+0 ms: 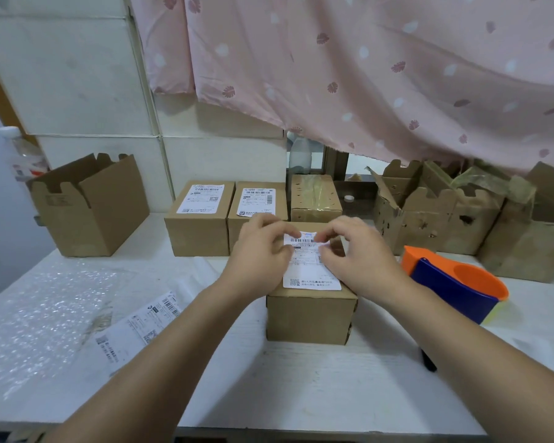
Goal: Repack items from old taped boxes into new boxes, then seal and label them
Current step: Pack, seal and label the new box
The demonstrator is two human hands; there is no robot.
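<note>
at the near edge of the white table (301, 394), two bare forearms reach forward. on the left lie a sheet of bubble wrap (39, 314) and a strip of printed labels (135, 327). on the right a small black object (427, 361) lies partly hidden by the right forearm.

mid-table stands a closed brown box (311, 314). a shipping label (304, 270) lies on its lid, near end flat, far end slightly raised.

left hand (259, 254): fingers curled, thumb and fingertips pinching the label's far left corner. right hand (355, 251): fingers curled likewise, pinching the far right corner.

near the box, to its right, an orange and blue tape dispenser (454, 282) rests on the table.

behind the box, a labelled box (199, 225) and a second labelled box (259, 199) stand side by side, touching. next to them is an old box (315, 196) bound in clear tape.

far left stands an open box (90, 203), flaps up. far right stand torn old boxes (429, 212), holed and open. a pink curtain (365, 75) hangs above.
</note>
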